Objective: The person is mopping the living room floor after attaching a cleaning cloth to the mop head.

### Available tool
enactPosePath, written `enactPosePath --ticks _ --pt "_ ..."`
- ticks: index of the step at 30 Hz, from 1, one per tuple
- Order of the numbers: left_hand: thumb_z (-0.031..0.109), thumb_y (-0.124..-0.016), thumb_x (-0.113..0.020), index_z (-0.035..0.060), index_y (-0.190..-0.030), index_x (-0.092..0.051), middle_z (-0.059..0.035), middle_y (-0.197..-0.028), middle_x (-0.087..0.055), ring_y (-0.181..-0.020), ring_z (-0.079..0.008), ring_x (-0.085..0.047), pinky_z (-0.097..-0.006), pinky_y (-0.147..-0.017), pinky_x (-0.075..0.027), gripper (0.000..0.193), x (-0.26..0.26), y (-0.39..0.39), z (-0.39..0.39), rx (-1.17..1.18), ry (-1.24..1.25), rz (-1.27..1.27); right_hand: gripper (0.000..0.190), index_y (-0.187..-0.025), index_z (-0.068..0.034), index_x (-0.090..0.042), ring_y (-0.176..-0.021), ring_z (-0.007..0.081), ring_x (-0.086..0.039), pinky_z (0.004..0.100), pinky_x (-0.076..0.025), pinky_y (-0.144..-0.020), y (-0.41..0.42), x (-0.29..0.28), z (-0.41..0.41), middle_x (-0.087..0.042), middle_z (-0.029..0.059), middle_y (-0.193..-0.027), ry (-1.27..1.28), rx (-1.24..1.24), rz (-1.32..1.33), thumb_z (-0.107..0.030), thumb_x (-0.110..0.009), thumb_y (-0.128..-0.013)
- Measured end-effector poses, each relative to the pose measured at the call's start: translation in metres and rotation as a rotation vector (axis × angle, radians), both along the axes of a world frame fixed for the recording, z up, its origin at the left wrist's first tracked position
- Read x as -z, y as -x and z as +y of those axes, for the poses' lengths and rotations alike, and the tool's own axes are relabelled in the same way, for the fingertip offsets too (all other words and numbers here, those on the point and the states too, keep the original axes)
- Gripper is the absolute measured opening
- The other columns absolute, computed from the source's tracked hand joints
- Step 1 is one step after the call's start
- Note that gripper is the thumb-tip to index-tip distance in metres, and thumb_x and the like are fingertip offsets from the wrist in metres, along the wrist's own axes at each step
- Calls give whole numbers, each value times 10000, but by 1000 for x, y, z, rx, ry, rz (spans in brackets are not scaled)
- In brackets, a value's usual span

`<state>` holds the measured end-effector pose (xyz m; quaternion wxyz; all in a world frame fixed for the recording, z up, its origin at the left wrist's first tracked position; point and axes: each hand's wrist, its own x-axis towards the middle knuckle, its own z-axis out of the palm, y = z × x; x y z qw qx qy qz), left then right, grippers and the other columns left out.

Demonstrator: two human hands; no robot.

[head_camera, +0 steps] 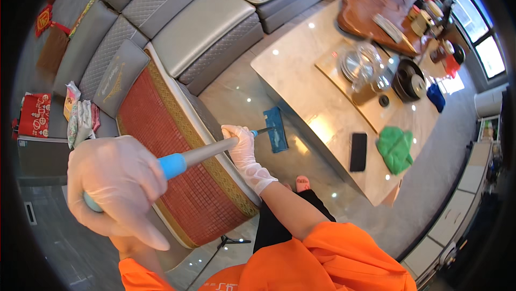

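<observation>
My left hand [115, 186], in a thin whitish glove, is closed around the top of a flat mop's handle [209, 151], over its light-blue grip. Farther down the pole, my right hand [242, 145] grips it in a similar glove. The pole slants away from me. At its far end the blue mop pad [275, 129] lies flat on the glossy tile floor [225, 85], between the sofa and the marble-topped table [298, 73].
Left stands a grey sofa [197, 28] with a red woven mat [177, 150] and a cushion [121, 77]. The table bears a black phone [358, 152], a green cloth [395, 150], glassware [358, 63] and a brown tea tray [375, 4]. Drawer cabinets [447, 218] line the right.
</observation>
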<state>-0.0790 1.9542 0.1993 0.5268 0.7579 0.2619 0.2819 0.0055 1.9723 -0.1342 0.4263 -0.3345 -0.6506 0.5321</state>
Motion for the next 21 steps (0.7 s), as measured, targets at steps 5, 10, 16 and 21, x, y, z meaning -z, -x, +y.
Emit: enactPosePath --ticks 5,10,16,21 --pt "-9 -661 -570 -5 -967 -652 -76 -634 -568 -543 -248 -526 -333 -539 -432 317 7 70 47 13 109 69 124 -840 -91 -669 -711 269 -569 366 -439 -671 98 15 49 -629 83 -727 -15 13 17 -81 -653 -718" --pt "82 -622 -628 30 -719 -623 -36 -590 -565 -556 -204 -556 -332 -705 -498 110 9 160 98 -729 130 1 131 -876 -107 -674 -700 271 -575 376 -440 -658 209 22 120 -633 103 -739 22 354 94 -95 -664 -746" --pt "288 -709 -697 15 -735 -533 -7 -569 -498 -521 -96 -464 -269 -577 -424 320 15 272 209 -812 9 -274 150 -892 -108 -689 -667 263 -576 363 -445 -634 304 10 202 -630 95 -726 55 666 -20 -95 -670 -744" --pt "119 -687 -608 -2 -630 -553 -54 -552 -546 -474 -90 -451 -234 -443 -341 145 -13 279 323 -570 237 -36 141 -896 -88 -685 -680 247 -574 352 -458 -648 324 51 313 -635 103 -748 33 963 164 -84 -656 -758"
